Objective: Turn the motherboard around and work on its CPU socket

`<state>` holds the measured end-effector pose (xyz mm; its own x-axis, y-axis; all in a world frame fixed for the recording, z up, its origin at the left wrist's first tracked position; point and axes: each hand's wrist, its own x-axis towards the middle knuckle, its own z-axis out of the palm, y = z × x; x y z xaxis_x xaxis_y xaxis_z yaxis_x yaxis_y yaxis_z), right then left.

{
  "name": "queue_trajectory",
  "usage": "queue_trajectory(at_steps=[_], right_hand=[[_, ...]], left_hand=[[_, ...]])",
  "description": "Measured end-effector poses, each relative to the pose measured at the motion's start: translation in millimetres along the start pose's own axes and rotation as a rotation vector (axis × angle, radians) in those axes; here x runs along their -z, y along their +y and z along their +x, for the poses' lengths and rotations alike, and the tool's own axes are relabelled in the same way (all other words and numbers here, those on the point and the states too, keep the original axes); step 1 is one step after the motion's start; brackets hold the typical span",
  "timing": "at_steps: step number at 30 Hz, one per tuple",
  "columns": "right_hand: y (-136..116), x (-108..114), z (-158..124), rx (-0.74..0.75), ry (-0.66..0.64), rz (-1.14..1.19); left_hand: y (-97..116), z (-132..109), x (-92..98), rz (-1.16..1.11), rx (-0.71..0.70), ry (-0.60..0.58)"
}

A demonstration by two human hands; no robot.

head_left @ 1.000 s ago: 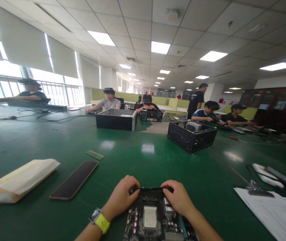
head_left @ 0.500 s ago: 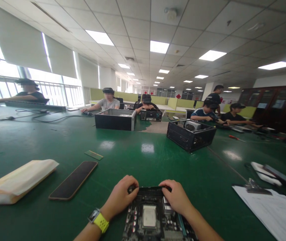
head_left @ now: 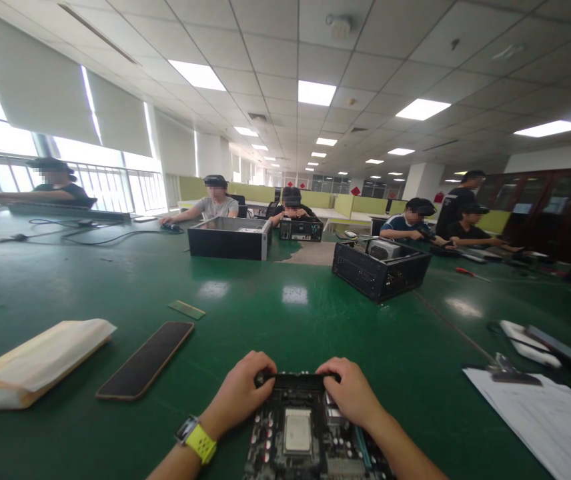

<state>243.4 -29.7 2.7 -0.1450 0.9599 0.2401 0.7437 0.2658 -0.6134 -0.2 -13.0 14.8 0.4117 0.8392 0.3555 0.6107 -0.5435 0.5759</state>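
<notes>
A dark motherboard lies on the green table in front of me, cut off by the bottom of the view. A square silver processor sits in its middle. At the board's far edge runs a dark slot strip; whether a stick is seated in it I cannot tell. My left hand is closed on the left end of that edge, thumb near and fingers curled over. My right hand pinches the right end likewise. Both fingertips are partly hidden.
Left lie a phone, a green memory stick and a paper-wrapped packet. Ahead stand open computer cases. A clipboard is at right. Several co-workers sit around the table.
My hands stay at the motherboard's far edge with hardly any movement. In the background, a standing person has moved to the right.
</notes>
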Motion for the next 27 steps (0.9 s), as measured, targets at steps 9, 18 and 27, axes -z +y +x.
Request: queue_trajectory(at_steps=[9,18,27], right_hand=[[-2.5,2.0,-0.7,-0.022,-0.001,0.002],[-14.5,14.6,-3.2,-0.023,0.069,-0.051],[-99.8,-72.7,-56.7,0.089,0.0,-0.312]], left_hand=[[0.2,0.6,1.9,-0.015,-0.005,0.008],[-5.8,3.8,6.0,-0.063,0.064,0.158],[-15.6,5.7,5.3,-0.069,0.099,0.29]])
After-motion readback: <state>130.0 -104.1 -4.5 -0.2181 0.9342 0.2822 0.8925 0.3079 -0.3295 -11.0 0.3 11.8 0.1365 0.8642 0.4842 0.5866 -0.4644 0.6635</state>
